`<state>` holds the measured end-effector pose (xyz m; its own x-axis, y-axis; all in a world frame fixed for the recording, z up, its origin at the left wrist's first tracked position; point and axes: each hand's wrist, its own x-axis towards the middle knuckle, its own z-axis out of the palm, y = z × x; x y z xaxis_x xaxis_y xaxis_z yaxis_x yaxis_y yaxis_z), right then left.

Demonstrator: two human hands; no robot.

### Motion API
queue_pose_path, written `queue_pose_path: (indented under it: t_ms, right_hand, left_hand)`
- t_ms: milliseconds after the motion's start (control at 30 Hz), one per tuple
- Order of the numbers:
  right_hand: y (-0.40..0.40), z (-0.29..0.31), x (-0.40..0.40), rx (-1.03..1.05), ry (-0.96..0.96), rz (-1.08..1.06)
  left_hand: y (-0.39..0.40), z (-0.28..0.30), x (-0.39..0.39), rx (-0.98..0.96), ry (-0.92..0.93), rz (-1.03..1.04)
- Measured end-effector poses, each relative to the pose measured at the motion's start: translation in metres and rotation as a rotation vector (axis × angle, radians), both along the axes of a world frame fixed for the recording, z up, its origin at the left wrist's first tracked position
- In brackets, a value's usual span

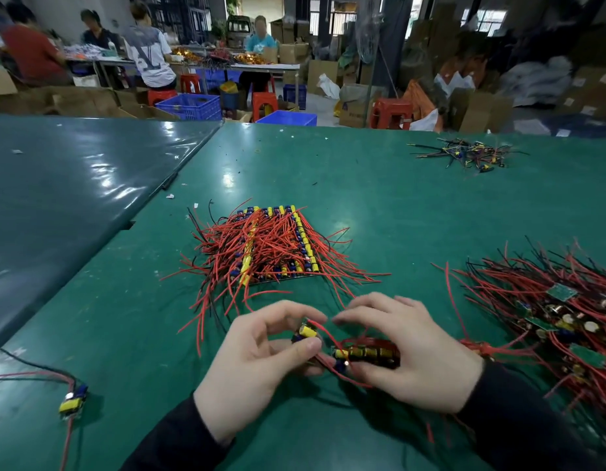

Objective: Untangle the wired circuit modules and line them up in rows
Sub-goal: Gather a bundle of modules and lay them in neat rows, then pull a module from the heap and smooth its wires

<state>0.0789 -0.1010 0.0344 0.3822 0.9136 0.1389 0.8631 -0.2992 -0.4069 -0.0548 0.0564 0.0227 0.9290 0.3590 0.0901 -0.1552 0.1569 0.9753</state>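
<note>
My left hand [261, 355] pinches a single circuit module [306, 332] with a yellow capacitor between thumb and fingers, just above the green table. My right hand [407, 355] grips a short row of several modules [366, 355], their red wires trailing out under my palm. A red wire runs from the single module toward the row. Beyond my hands lies a block of modules lined up in rows [278, 246], mostly covered by red and black wires. A tangled heap of wired modules [563, 317] sits to the right.
One loose module with red and black wires [73, 401] lies at the near left. A small pile of wire scraps [471, 156] sits far right. A dark table [74, 185] adjoins on the left. People work at benches in the background, with crates and boxes around.
</note>
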Motion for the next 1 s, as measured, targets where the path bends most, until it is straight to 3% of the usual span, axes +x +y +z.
queue_pose_path:
  t_ms: [67,200,333,533,633,700,767,867,1000]
  right_hand:
    - [-0.003,0.011,-0.001,0.154,0.057,0.019]
    - [-0.018,0.029,0.009,0.709,0.143,-0.109]
    - [-0.022,0.026,0.014,0.992,0.440,-0.239]
    - [-0.010,0.012,0.008,0.585,0.501,-0.229]
    - [-0.011,0.009,0.002,0.334,0.151,-0.158]
    - [-0.013,0.007,0.005,0.015,-0.130,-0.126]
    - [-0.014,0.001,0.011,-0.209,-0.199,-0.144]
    - [-0.008,-0.009,0.014,-0.107,-0.069,-0.110]
    - [0.009,-0.020,0.009,0.025,-0.177,-0.121]
  left_hand:
    - [-0.001,-0.002,0.000,0.074,-0.039,0.044]
    - [-0.006,-0.007,0.000,0.301,-0.118,0.148]
    - [0.016,-0.010,0.002,0.571,-0.090,0.413]
    - [0.063,-0.008,-0.002,0.478,-0.021,0.725]
    - [0.056,-0.002,-0.001,0.359,-0.169,0.722]
    - [0.048,0.005,-0.002,0.249,-0.305,0.660]
    - [0.046,0.013,-0.004,0.184,-0.395,0.573]
    - [0.063,0.023,-0.005,0.155,-0.453,0.597]
    - [0.102,0.028,-0.010,-0.001,-0.378,0.834]
